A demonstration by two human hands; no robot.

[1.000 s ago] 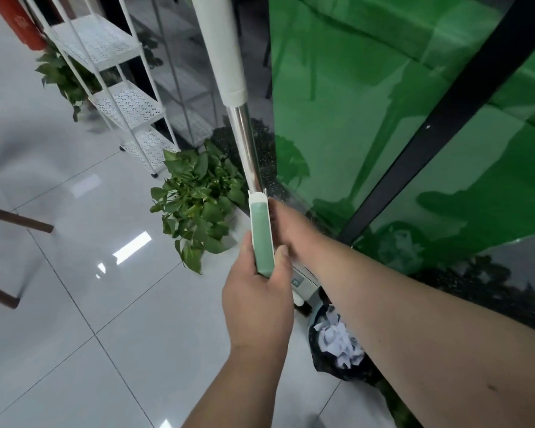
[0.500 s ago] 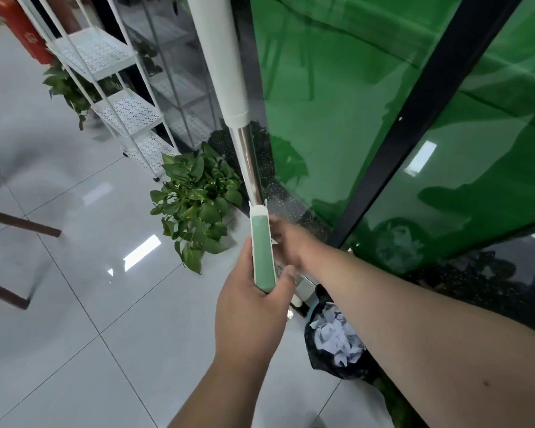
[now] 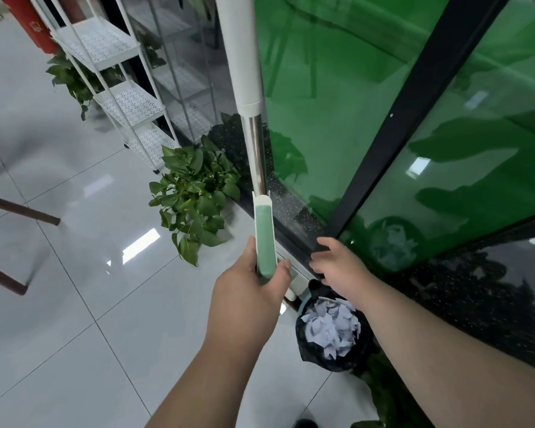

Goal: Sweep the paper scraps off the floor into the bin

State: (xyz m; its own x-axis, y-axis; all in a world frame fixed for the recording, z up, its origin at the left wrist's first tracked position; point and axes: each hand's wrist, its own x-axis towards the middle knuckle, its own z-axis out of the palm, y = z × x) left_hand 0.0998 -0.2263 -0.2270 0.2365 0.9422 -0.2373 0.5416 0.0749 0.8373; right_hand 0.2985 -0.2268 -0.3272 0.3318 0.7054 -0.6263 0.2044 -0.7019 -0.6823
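Note:
My left hand grips the green grip of a broom handle, whose steel and white upper shaft rises close past the camera. The broom's lower end is hidden behind my hand. My right hand hovers to the right of the handle with fingers spread, holding nothing. Below it stands a small bin lined with a black bag, filled with white paper scraps. No scraps show on the visible floor tiles.
A leafy potted plant stands on the floor left of the handle. A white perforated shelf rack stands behind it, with a red cylinder at top left. Green glass panels with a black frame line the right. Dark wooden legs cross the left edge.
My right hand has let go of the handle and moved right, fingers spreading. My left hand keeps its grip. The view has shifted slightly.

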